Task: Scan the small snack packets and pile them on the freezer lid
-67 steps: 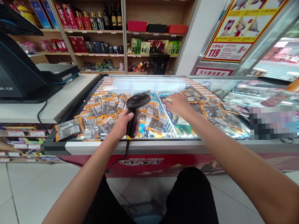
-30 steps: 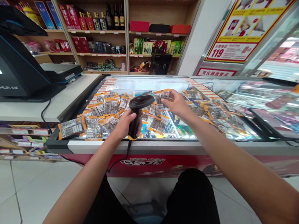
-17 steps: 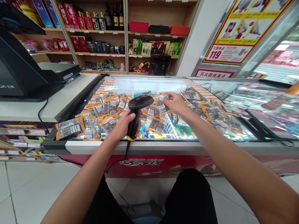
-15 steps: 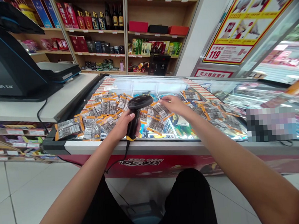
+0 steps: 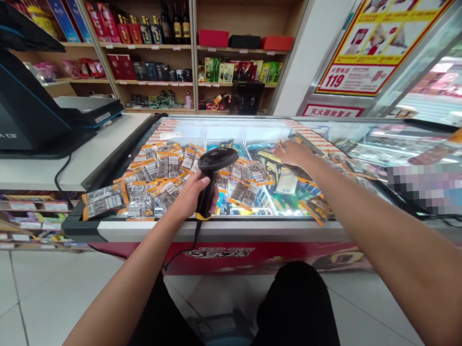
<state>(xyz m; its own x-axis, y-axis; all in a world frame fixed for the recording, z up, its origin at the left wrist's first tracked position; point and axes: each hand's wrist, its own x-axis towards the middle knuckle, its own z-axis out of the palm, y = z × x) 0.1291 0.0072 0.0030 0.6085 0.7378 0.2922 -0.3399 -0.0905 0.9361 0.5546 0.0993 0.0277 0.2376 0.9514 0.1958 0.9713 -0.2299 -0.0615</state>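
A black barcode scanner (image 5: 211,182), gripped in the left hand (image 5: 189,196), points over orange-edged packets (image 5: 158,172) spread on the freezer lid (image 5: 234,227). At two o'clock, the right hand (image 5: 294,153) spreads open onto another packet; picking it up apparently comes next.

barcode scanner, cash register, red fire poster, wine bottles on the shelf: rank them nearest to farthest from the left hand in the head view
1. barcode scanner: gripped in the left hand, over the freezer.
2. cash register: on the counter to the left.
3. wine bottles: upper shelf at the back wall.
4. red fire poster: far right. Its order with the bottles is too close to call.
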